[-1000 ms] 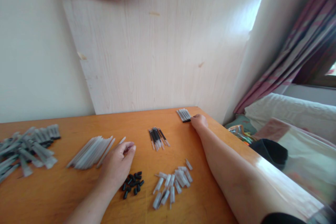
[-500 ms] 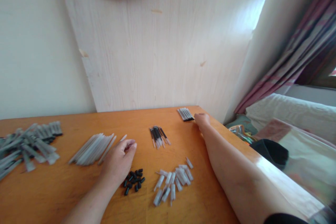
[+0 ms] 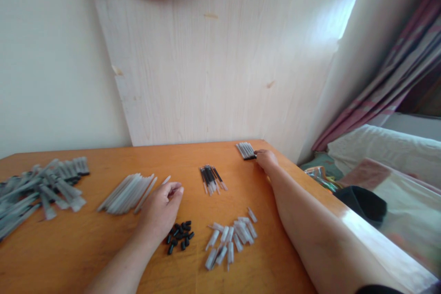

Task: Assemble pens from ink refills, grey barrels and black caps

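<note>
My right hand (image 3: 267,161) reaches to the far right of the table, its fingers pinched at the black end of a pen in a neat row of pale pens with black ends (image 3: 245,151). My left hand (image 3: 164,202) rests with curled fingers beside a pile of translucent pen barrels (image 3: 126,194). One pale barrel (image 3: 166,179) shows just beyond its knuckles; whether the hand touches it I cannot tell. Small black caps (image 3: 180,235) lie by the left wrist. Black-and-clear refills (image 3: 210,178) lie between the hands, with clear-white pen tips (image 3: 231,240) nearer me.
A large heap of pale pieces with dark ends (image 3: 44,188) covers the table's left side. The orange wooden table (image 3: 113,257) meets a pale panel (image 3: 220,78) at the back. Beyond its right edge are a black bag-like item (image 3: 361,204) and bedding (image 3: 399,147).
The view has shifted slightly, so everything sits a little farther right. My right fingers are now against the end of the pen row. My left hand has hardly moved.
</note>
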The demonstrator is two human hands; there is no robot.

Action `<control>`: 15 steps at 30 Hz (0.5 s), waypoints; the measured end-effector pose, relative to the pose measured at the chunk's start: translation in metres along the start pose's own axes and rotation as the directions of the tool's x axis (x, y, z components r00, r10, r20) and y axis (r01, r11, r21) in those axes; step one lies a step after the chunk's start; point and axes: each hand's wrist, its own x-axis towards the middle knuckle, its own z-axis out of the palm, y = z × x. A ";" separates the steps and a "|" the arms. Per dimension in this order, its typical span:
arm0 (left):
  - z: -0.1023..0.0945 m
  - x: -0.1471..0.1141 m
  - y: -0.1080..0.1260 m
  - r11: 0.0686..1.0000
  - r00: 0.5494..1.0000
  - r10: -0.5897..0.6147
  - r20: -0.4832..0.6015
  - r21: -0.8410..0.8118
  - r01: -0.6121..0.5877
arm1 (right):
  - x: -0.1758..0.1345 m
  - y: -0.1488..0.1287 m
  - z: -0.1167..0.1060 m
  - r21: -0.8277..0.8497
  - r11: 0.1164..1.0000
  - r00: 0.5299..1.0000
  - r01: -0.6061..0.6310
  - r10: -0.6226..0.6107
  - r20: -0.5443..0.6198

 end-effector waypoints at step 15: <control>0.000 -0.001 -0.002 1.000 1.000 -0.005 0.007 -0.004 0.005 | -0.009 -0.006 -0.004 0.056 0.992 0.989 -0.112 0.117 -0.088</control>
